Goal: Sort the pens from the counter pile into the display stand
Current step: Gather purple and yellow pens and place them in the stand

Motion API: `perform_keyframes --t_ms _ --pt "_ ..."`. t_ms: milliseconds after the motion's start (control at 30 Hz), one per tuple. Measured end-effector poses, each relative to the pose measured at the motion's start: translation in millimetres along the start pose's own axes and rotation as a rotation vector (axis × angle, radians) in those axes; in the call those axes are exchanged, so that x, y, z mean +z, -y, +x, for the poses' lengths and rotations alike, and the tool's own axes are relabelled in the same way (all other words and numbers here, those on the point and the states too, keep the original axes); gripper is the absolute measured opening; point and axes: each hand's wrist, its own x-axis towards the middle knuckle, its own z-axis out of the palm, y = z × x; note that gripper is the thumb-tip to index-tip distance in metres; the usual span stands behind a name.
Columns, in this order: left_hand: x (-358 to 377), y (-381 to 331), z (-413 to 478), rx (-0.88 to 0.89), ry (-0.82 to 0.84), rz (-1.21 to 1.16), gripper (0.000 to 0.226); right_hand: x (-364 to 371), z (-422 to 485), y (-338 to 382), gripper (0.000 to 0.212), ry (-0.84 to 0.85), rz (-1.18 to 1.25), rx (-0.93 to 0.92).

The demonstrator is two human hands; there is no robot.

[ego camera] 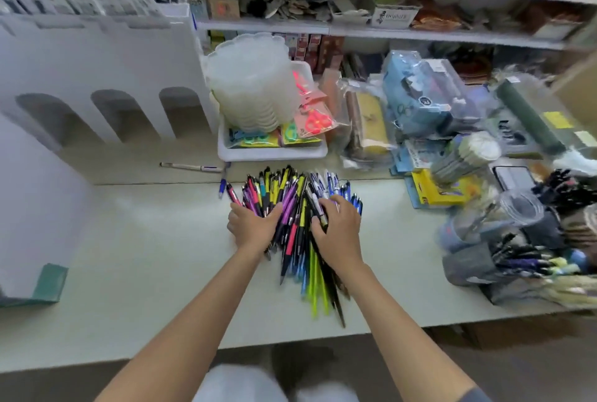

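Note:
A pile of pens [292,204] in purple, yellow, pink, black and blue lies fanned on the pale counter [155,256]. My left hand [250,224] rests flat on the pile's left side, fingers spread over the pens. On the pile's right side my right hand [337,227] curls around a black-and-white pen [318,207]. The white display stand [97,78], with three arched slots along its front, stands at the back left, apart from both hands. One loose white pen [190,167] and a blue pen [223,183] lie between the stand and the pile.
A white tray [271,151] with clear containers and packaged scissors sits behind the pile. Packaged stationery, a yellow packet [436,190] and pouches of pens [517,259] crowd the right side. Shelves of goods run along the back. A teal piece [50,283] sits at the left.

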Motion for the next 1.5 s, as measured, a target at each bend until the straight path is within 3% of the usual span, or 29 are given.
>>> perform_keyframes --t_ms 167,400,567,967,1100,1400,1500 --pt "20 -8 4 -0.121 -0.074 0.096 0.113 9 18 -9 0.046 0.09 0.045 -0.036" --pt "33 -10 3 -0.071 -0.106 0.174 0.104 19 25 -18 0.051 0.188 0.077 -0.136" --pt "33 -11 6 -0.05 -0.125 0.101 0.089 24 22 -21 0.052 0.14 0.133 -0.171" --pt "18 4 18 -0.071 0.101 0.036 0.087 27 22 -22 0.055 0.147 0.077 -0.18" --pt "7 9 17 -0.033 0.162 -0.169 0.05 27 22 -24 0.054 0.154 0.063 -0.185" --pt "-24 24 5 0.032 0.279 -0.215 0.039 26 24 -23 0.052 0.16 0.039 -0.189" --pt "-35 23 -2 0.025 0.319 -0.229 0.017 25 24 -23 0.051 0.154 0.025 -0.196"
